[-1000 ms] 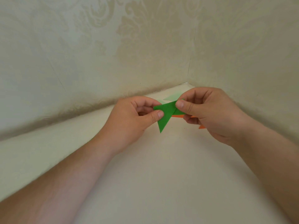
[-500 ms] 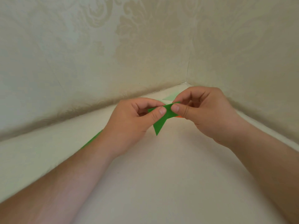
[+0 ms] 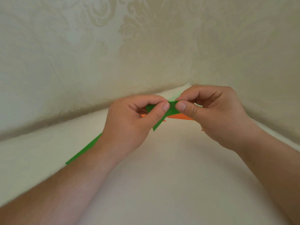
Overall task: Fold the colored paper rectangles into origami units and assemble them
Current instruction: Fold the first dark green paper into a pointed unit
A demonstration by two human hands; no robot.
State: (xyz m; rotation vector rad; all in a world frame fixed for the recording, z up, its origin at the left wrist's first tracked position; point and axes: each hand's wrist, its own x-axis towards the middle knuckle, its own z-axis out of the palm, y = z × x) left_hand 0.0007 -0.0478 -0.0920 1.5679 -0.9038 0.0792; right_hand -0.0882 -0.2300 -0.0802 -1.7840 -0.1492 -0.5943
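a folded green paper origami unit (image 3: 168, 111) is held in the air above the pale cream desk (image 3: 162, 184), close to the corner where two walls covered in patterned cream wallpaper (image 3: 113, 46) meet. the left hand (image 3: 129, 127) pinches it between thumb and forefinger on one side, and the right hand (image 3: 215, 117) pinches it the same way on the other, the two thumbs almost touching over the paper. a pointed end of the unit hangs down below the left thumb. just beneath the hands a piece of orange paper (image 3: 180, 116) is seen on the desk, mostly hidden. a long green paper strip (image 3: 84, 149) lies flat on the desk beside the left wrist, partly covered by it.

the step in hand is judged to be the creasing of a fold in the green unit, with assembly not yet begun. for the next move the edges would have to be kept aligned while the crease is pressed along its length, since thin paper shifts and a crooked fold would fit its neighbour poorly.

no brand, label or writing can be read anywhere in view.
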